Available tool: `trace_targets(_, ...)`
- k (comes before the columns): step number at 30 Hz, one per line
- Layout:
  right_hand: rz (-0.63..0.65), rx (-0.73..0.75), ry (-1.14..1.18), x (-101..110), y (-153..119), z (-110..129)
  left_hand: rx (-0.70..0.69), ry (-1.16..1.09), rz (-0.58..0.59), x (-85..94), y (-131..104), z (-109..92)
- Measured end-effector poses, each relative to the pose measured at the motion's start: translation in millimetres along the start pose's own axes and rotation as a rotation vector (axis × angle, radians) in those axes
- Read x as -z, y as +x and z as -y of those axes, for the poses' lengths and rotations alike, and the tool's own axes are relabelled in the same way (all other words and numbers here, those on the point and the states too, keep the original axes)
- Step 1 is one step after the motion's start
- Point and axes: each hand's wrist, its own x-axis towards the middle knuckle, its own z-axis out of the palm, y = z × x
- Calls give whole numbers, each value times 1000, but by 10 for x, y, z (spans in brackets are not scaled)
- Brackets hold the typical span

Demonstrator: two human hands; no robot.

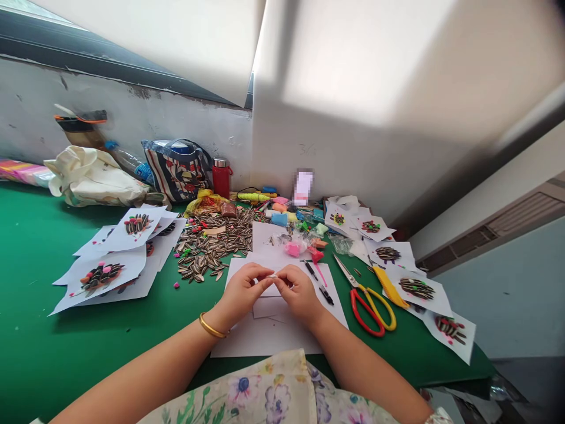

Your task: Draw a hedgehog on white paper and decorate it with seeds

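Observation:
My left hand, with a gold bangle at the wrist, and my right hand meet at the fingertips. Both are closed in a pinch on a tiny white piece; its kind is too small to make out. Below them lie white paper sheets on the green table. Just right of my right hand, a black pen and a thin pink stick rest on the paper. Beyond my left hand spreads a heap of striped sunflower seeds. Pink modelling clay in clear wrap sits past the fingertips.
Scissors with red and yellow handles lie to the right. Cards with seed hedgehogs overlap at left and along the right edge. A striped bag, a red flask and a cream cloth bag stand by the wall.

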Motion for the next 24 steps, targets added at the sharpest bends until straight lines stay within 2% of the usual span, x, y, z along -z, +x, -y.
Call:
trace_targets(5,53,5,-13,-13,8,29,-45,41,-44,13,-1,15)
trace_targets(8,33,-6,-18,-16,8,11,44,-13,-79,25,16,29)
trace_targets(14,23,-31,51,-30,-5,-32,289,-252,-44,27,43,19)
trace_targets(24,-32,-50,98,-43,-4,-42,332,-271,13,-51,6,-10)
